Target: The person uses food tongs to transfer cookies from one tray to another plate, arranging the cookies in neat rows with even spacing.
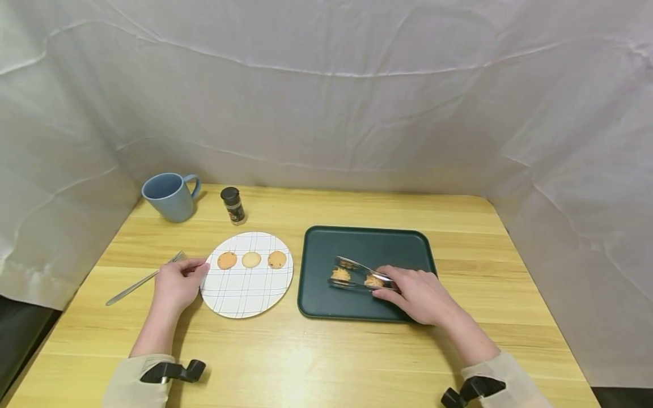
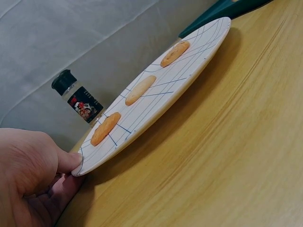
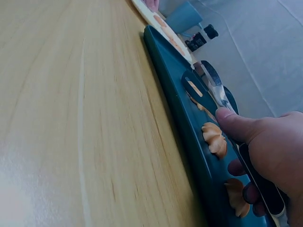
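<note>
My left hand [image 1: 179, 283] pinches the left rim of a white plate [image 1: 245, 294] with thin crossing lines. Three flat round cookies [image 1: 251, 259] lie in a row on it. In the left wrist view, the thumb of the left hand [image 2: 33, 165] is on top of the rim. My right hand [image 1: 415, 292] holds metal tongs [image 1: 364, 266] over a dark green tray [image 1: 377, 241]. A ridged, piped cookie [image 1: 340, 275] lies between the tongs' tips; whether they touch it I cannot tell. A second piped cookie [image 1: 373, 281] lies between the arms, and a third [image 3: 236, 196] shows beneath my fingers.
Left of the plate a fork [image 1: 135, 288] lies aslant, partly behind the left hand. A blue mug [image 1: 170, 198] and a black-capped spice jar [image 1: 233, 207] stand at the back left. White cloth [image 1: 326, 113] hangs around the wooden table [image 1: 285, 357].
</note>
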Demonstrator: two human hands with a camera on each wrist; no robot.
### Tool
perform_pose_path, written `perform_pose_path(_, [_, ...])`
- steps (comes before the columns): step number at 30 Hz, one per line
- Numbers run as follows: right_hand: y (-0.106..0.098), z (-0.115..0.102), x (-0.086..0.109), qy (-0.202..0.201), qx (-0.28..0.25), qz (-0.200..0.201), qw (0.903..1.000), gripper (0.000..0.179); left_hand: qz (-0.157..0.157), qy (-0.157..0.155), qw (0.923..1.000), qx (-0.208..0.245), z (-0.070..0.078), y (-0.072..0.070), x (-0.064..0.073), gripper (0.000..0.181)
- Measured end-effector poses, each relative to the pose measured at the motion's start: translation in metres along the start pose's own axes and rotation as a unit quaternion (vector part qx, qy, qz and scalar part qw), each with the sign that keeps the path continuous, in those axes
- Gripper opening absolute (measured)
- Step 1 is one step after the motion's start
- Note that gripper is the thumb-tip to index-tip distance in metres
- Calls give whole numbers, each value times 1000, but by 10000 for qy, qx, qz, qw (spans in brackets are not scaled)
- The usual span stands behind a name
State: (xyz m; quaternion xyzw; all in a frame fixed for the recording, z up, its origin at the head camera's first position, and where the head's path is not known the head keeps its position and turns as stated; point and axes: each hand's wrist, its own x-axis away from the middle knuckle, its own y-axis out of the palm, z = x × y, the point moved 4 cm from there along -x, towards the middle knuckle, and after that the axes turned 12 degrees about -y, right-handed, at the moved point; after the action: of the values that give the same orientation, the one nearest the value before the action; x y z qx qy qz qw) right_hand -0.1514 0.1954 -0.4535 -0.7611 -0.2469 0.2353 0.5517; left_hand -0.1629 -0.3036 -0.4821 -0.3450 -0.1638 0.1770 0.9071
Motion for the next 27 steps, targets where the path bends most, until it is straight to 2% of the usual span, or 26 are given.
perform_pose_path(9, [0,1,3,-126,108,111,9998,48,26,18,10000,11,-1,0,0,32])
perform_pose_path(16, [0,3,3,-182,320,120,9993,48,90,193,9998,-1,-1,0,-1,30])
perform_pose_path(27, [-3,2,3,-361,412,229,9982,44,39,144,9999,7,-1,1,-1,31])
